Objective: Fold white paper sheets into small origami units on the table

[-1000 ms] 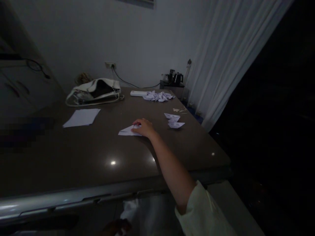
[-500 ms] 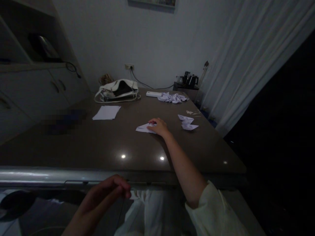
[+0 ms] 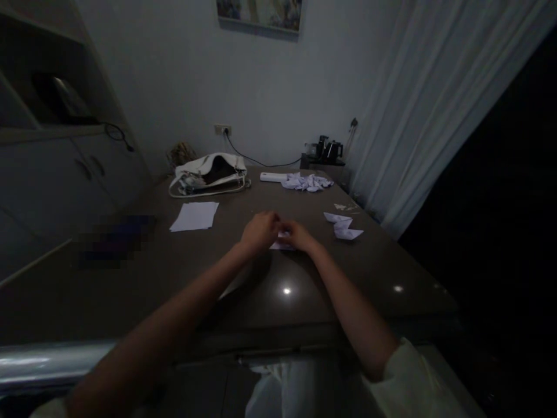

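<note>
A small folded sheet of white paper [image 3: 282, 246] lies on the dark tabletop in front of me, mostly covered by my hands. My left hand [image 3: 261, 229] reaches in from the left, its fingers curled and closed at the paper's upper part. From the right, my right hand [image 3: 299, 237] has thumb and fingers bent around the paper's right side, closed on it. The fingertips of both hands meet above the sheet. To the right of them rest folded white paper boats [image 3: 347, 231], beside one another.
A stack of white sheets [image 3: 195, 216] lies to the left. Behind it sits a white handbag [image 3: 211, 174]. Many folded papers [image 3: 307, 182] are heaped at the back by a white bar-shaped object [image 3: 272, 177]. Small scraps [image 3: 345, 207] lie near the right edge of the table [image 3: 174, 296].
My left hand has risen from below the table edge to the folded paper and joined my right hand there. The right hand remains at the paper. The view has tilted up slightly.
</note>
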`<state>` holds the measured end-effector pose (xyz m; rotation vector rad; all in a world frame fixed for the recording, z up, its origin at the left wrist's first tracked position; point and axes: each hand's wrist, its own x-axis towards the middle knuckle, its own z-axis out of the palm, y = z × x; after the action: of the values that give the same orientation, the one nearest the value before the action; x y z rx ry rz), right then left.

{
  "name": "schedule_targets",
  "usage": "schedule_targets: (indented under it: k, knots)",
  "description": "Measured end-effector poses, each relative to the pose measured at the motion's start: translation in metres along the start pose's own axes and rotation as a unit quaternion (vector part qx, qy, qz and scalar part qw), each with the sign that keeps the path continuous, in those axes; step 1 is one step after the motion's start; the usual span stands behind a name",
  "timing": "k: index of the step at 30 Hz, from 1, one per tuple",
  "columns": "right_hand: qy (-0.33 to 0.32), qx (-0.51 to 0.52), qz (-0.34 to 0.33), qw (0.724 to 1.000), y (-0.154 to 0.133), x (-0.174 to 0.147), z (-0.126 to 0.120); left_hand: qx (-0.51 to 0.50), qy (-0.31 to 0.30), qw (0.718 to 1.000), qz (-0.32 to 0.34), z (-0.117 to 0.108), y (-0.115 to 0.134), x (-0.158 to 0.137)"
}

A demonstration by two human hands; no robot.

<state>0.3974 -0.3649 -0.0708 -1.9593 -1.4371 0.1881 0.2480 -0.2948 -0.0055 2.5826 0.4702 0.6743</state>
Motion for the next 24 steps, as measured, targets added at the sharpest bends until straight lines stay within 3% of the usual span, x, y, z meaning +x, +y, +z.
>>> schedule_targets:
  k: [5,8,24]
  knots:
    - [-0.002,-0.018,-0.014,1.0,-0.004,0.001,0.0,0.053,-0.083,0.99,0.106,0.018,-0.051,0.008]
    - [-0.013,-0.017,-0.024,0.999,-0.008,0.002,-0.002,0.069,-0.086,0.984,0.138,0.018,-0.066,0.005]
    - [-0.017,0.021,-0.022,0.999,-0.009,-0.004,-0.004,0.091,-0.082,0.977,0.172,0.014,-0.078,-0.008]
